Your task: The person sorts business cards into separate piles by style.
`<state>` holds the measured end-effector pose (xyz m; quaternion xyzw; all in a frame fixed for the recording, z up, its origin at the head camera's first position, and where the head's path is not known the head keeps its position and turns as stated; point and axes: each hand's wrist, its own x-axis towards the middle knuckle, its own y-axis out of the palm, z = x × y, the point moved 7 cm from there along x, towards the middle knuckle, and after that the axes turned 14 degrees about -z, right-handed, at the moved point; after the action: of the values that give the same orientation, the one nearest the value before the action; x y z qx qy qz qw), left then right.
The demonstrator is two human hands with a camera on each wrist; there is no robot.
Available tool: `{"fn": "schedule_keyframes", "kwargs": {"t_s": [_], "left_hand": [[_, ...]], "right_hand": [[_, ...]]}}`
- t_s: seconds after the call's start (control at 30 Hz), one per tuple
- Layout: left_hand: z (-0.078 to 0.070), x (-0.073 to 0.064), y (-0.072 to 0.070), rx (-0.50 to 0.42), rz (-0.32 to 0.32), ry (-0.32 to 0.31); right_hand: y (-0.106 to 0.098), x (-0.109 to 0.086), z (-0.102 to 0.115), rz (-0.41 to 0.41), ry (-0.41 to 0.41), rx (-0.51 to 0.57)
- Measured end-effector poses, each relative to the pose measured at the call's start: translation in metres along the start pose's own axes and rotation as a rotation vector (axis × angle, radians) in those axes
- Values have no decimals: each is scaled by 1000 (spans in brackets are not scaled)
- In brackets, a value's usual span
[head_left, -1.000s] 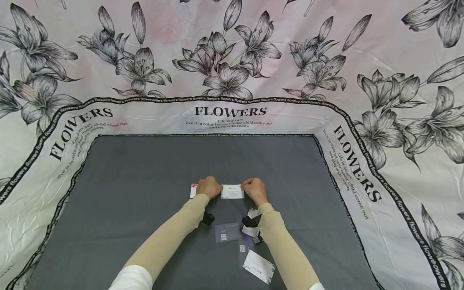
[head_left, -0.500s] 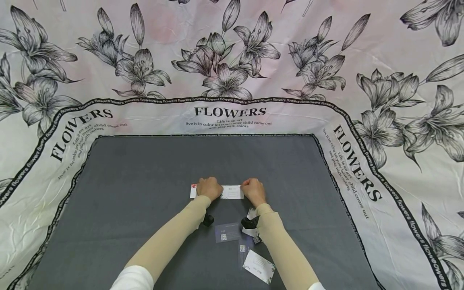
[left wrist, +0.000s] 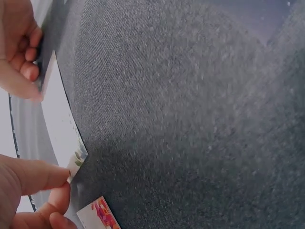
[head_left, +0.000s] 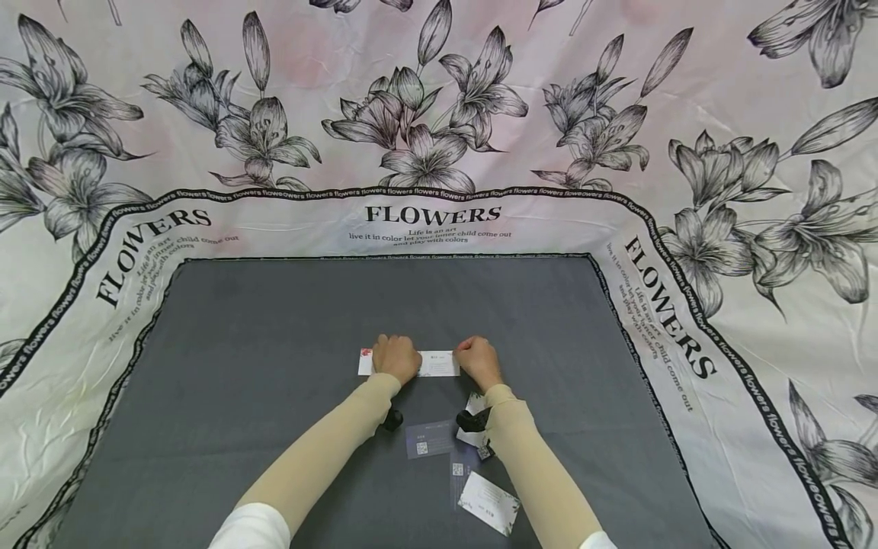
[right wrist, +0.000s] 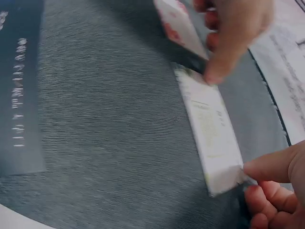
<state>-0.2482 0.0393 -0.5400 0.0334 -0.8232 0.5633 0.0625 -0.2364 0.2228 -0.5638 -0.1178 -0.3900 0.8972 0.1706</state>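
Note:
A white business card (head_left: 439,364) with small print and green leaf decoration lies between the two hands on the grey cloth. My left hand (head_left: 396,357) pinches its left end between thumb and forefinger, close to the leafy corner in the left wrist view. At the opposite end, my right hand (head_left: 480,361) grips the card's edge, thumb on top and fingers curled beside it in the right wrist view. Just left of this card is another white card (left wrist: 100,213) with a red flower print, partly hidden behind my left hand in the head view.
Nearer the body lie two translucent purple cards (head_left: 428,440) with QR codes and a tilted white card (head_left: 489,503). More white cards (head_left: 472,438) sit partly under the right wrist and its black camera mount (head_left: 473,421). A floral cloth border (head_left: 439,221) surrounds the grey area.
The head view has shifted slightly. Both hands and the white card between them keep nearly the same place.

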Motion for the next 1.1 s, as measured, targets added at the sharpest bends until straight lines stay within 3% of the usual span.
{"fn": "schedule_keyframes", "kwargs": {"t_s": [0.17,0.3,0.4,0.57,0.83,0.93,1.1], "left_hand": [[-1,0,-9,-61,-37,46],[-2,-6,-19,-141,-73,81],[-5,-16,-19,-168,-69,93],[-6,-34,-16,-181,-45,102],[-11,-56,-12,-231,-24,104],[-13,-61,-10,-242,-23,115],[-12,-68,-4,-293,17,84]], "right_hand": [[-7,3,-4,58,100,168],[-13,0,-8,73,115,171],[-19,-4,-14,70,99,138],[-28,-16,-17,64,-9,4],[-49,-48,-14,42,-359,-207],[-52,-62,-20,97,-383,-312],[-54,-77,-23,150,-400,-384]]}}
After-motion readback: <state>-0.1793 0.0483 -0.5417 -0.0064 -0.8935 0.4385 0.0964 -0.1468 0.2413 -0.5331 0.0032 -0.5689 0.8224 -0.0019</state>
